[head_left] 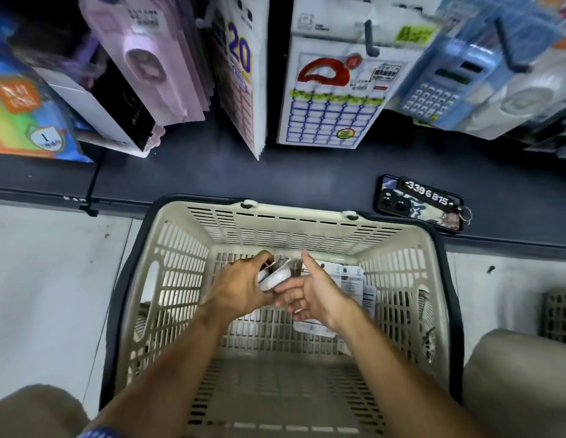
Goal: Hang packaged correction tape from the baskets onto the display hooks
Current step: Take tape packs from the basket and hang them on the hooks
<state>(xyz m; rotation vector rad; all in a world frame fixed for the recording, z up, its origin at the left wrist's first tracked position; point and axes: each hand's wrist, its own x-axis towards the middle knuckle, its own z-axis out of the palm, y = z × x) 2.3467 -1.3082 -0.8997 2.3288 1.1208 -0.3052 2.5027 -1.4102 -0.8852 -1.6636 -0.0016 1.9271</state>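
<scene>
A small stack of packaged correction tape (275, 275) sits at the centre of the frame, gripped by a person's left hand (243, 287), fingers curled around the white packs. The right hand (313, 292) meets it from the right, thumb raised and fingers bent under the stack's lower edge; whether those fingers actually clasp a pack cannot be told. Both hands hover inside a beige plastic basket (180, 279) with a dark rim, which fills the lower middle of the frame. More carded packs (354, 279) lie on the basket floor, just right of the hands. Beyond the basket's far rim runs a dark shelf ledge (275, 172), where a phone (417, 203) with a numbered tag rests at right centre. Across the top of the frame hang stationery packages, among them a calendar pack (332, 99) and blue calculators (439, 90), on display hooks (370, 39).
</scene>
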